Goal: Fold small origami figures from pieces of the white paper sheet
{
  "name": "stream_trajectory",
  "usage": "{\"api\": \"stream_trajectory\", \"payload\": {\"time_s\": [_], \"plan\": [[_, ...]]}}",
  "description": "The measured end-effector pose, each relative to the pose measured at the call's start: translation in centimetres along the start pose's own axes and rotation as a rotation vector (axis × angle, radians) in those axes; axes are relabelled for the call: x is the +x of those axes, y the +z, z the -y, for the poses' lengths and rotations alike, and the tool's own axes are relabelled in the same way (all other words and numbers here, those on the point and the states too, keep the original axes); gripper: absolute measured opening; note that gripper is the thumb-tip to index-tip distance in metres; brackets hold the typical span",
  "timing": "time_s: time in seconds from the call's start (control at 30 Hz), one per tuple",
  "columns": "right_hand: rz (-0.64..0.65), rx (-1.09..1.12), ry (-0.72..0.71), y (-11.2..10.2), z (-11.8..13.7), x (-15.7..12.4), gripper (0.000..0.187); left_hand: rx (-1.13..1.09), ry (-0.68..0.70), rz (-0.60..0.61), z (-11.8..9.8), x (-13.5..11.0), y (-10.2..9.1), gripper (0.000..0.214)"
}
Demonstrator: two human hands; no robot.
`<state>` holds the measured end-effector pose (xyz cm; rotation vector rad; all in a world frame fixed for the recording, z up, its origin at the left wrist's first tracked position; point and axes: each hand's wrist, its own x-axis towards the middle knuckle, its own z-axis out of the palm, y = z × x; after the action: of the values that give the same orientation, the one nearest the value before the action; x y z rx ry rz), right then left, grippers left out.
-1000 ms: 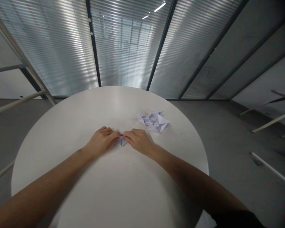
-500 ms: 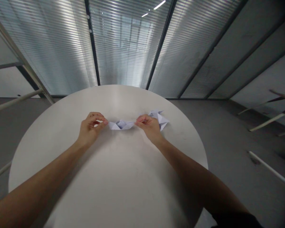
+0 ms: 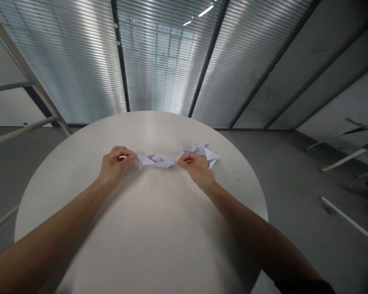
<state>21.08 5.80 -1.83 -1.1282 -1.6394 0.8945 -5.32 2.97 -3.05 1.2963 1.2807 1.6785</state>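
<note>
A folded white paper boat [image 3: 157, 161] is stretched lengthwise between my two hands, low over the round table. My left hand [image 3: 115, 163] pinches its left tip between thumb and fingers. At the other end, my right hand [image 3: 196, 165] is closed in a pinch on the right tip. Just behind and beside my right hand lie more folded white paper pieces [image 3: 211, 155], partly covered by that hand, so how many there are cannot be made out.
The white round table [image 3: 153, 228] fills the middle of the view. Beyond its far edge stand glass panels with blinds [image 3: 159, 73]. Pale metal bars [image 3: 24, 130] rise at the left, and thin furniture legs [image 3: 345, 158] stand on the grey floor at the right.
My hands have drawn slightly apart, and the paper boat looks longer and narrower, its middle less open. More of the paper behind my right hand shows.
</note>
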Motion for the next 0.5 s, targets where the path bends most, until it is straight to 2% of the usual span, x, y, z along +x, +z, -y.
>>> {"api": "stream_trajectory", "payload": {"time_s": [0.1, 0.2, 0.37, 0.5], "plan": [[-0.110, -0.173, -0.108, -1.6, 1.1, 0.4, 0.017, 0.083, 0.040, 0.022, -0.1, 0.1, 0.4, 0.020], [-0.194, -0.386, -0.145, -3.5, 1.4, 1.0, 0.013, 0.150, 0.054, 0.051, 0.2, 0.3, 0.5, 0.027], [-0.144, -0.651, -0.145, -5.1, 0.4, 1.4, 0.006, 0.198, 0.077, 0.067, 0.7, 0.2, -0.2, 0.025], [-0.125, -0.703, -0.099, -5.0, -0.4, 1.3, 0.004, 0.174, 0.028, 0.036, 0.5, 0.0, -0.3, 0.029]]}}
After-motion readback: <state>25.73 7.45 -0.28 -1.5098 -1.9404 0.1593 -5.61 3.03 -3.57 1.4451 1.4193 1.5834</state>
